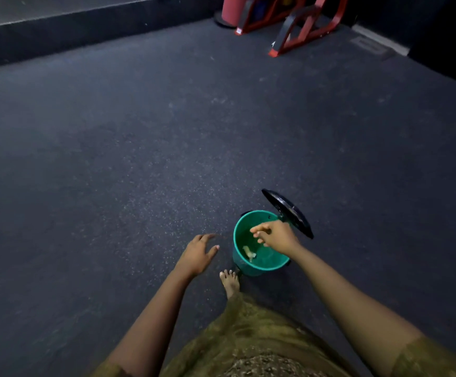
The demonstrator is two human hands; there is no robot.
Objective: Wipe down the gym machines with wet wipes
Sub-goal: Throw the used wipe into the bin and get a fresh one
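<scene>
1. The scene is dim overall; the speckled floor reads dark blue-grey and is lightest across its middle.
2. The upper right corner falls to near black, and the red machine frame beside it looks soft, with little detail.
3. The wall base bows in a curve, a wide-angle bend towards the picture's edge.
4. The green bin is the most saturated patch; its raised lid carries a thin glint.
5. The left grip shows motion blur at its fingertips.
6. Shadows beside the bin are faint and soft-edged.
</scene>
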